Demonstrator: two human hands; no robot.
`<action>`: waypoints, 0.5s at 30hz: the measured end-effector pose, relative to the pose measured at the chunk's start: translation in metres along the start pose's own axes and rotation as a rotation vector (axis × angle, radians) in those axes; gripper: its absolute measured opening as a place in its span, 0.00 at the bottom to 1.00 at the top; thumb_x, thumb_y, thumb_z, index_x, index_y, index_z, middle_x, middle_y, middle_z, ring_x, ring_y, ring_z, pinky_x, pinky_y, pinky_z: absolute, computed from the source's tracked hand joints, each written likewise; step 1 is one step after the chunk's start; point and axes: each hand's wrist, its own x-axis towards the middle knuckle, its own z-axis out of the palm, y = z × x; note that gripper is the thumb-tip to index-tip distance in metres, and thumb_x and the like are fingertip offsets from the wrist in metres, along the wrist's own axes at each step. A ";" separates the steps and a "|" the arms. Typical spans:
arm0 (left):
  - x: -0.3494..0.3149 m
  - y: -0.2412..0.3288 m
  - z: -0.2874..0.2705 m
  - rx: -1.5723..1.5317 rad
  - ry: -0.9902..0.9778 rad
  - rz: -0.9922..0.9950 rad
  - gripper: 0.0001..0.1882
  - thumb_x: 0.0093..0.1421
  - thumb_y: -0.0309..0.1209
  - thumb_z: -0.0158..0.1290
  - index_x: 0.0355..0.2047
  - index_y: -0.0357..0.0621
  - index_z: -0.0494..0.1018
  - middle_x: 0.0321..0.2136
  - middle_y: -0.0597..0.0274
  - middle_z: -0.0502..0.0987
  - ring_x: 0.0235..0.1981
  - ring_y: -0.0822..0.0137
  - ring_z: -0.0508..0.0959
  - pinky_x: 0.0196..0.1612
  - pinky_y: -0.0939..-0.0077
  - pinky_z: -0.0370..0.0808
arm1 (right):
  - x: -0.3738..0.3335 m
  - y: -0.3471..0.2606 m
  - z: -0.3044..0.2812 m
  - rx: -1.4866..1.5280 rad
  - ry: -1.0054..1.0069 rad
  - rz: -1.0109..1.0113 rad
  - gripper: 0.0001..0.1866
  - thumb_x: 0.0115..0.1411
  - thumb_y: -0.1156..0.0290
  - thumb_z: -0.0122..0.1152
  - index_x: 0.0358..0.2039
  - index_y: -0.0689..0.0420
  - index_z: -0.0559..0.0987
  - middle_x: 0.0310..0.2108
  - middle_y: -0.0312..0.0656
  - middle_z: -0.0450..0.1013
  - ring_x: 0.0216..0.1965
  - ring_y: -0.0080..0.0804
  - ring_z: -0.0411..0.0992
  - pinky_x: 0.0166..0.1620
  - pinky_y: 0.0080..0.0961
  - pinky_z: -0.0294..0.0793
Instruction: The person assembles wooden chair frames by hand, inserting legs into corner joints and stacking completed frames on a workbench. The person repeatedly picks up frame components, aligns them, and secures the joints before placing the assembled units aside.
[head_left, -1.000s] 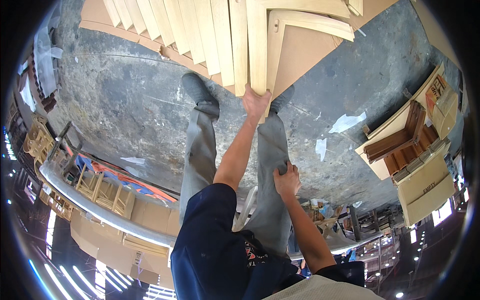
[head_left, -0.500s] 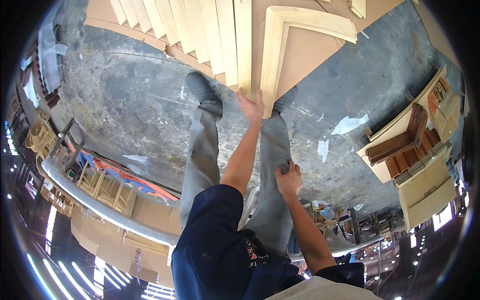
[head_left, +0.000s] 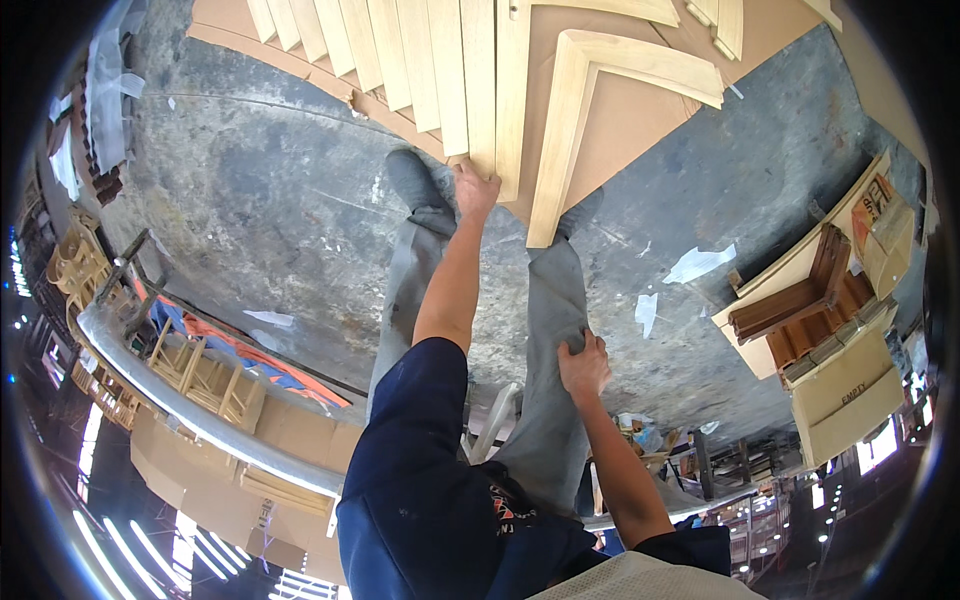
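Note:
My left hand (head_left: 476, 188) is closed round the lower end of a long pale wooden slat (head_left: 479, 95), one in a row laid side by side. Its fingertips reach the end of the neighbouring slat, and my fingers partly hide the grip. Just right of this hand, another pale slat (head_left: 512, 100) runs lengthwise. Farther right lies an L-shaped pale wooden piece (head_left: 562, 145), its lower end close to my right foot. My right hand (head_left: 585, 365) rests on my right knee (head_left: 556, 345), thumb and fingers apart, holding nothing.
Cardboard (head_left: 625, 150) lies under the wood on the grey concrete floor (head_left: 270, 190). White scraps (head_left: 697, 263) are scattered to the right. Brown wooden parts (head_left: 800, 295) stand by cardboard boxes (head_left: 848, 400) at far right. A curved metal rail (head_left: 200, 405) is at lower left.
My left hand has moved left, from between the slats and the L-shaped piece onto a slat's lower end. My right hand stays on my knee. The view has shifted slightly.

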 end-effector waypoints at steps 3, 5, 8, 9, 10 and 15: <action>0.001 0.001 -0.003 0.016 0.000 0.021 0.32 0.44 0.32 0.63 0.46 0.32 0.61 0.44 0.38 0.67 0.46 0.38 0.71 0.50 0.51 0.72 | -0.001 -0.002 0.001 -0.006 0.004 -0.008 0.33 0.55 0.51 0.57 0.59 0.54 0.69 0.55 0.46 0.67 0.54 0.47 0.69 0.53 0.46 0.72; -0.002 0.004 0.001 0.033 0.010 0.004 0.32 0.44 0.32 0.64 0.46 0.32 0.61 0.44 0.38 0.67 0.47 0.39 0.71 0.50 0.51 0.72 | -0.001 -0.002 0.004 -0.018 0.014 -0.020 0.33 0.55 0.51 0.57 0.59 0.54 0.69 0.56 0.45 0.67 0.54 0.46 0.69 0.53 0.46 0.72; 0.003 0.015 0.001 0.062 0.019 -0.093 0.32 0.45 0.33 0.64 0.46 0.32 0.61 0.45 0.40 0.67 0.47 0.40 0.71 0.50 0.50 0.72 | -0.002 -0.003 0.010 -0.023 0.043 -0.010 0.33 0.55 0.52 0.58 0.58 0.55 0.70 0.56 0.46 0.67 0.54 0.46 0.69 0.52 0.47 0.72; 0.005 0.020 0.003 0.067 0.020 -0.138 0.32 0.45 0.33 0.65 0.45 0.32 0.61 0.45 0.40 0.67 0.48 0.41 0.71 0.51 0.50 0.72 | -0.002 -0.004 0.008 -0.026 0.034 -0.007 0.33 0.55 0.52 0.58 0.58 0.55 0.70 0.56 0.46 0.67 0.54 0.46 0.69 0.52 0.47 0.73; 0.008 0.023 0.004 0.060 0.042 -0.160 0.32 0.45 0.34 0.65 0.45 0.32 0.61 0.45 0.40 0.67 0.48 0.41 0.71 0.51 0.50 0.72 | -0.002 -0.006 0.007 -0.028 0.024 -0.004 0.33 0.54 0.52 0.58 0.58 0.55 0.70 0.56 0.46 0.67 0.54 0.46 0.69 0.51 0.47 0.73; 0.007 0.017 -0.003 0.023 0.080 -0.195 0.39 0.41 0.38 0.68 0.48 0.31 0.60 0.44 0.39 0.68 0.47 0.41 0.73 0.49 0.54 0.74 | -0.003 -0.002 0.011 -0.025 0.039 -0.027 0.33 0.54 0.52 0.58 0.58 0.55 0.70 0.54 0.47 0.68 0.53 0.47 0.70 0.50 0.49 0.73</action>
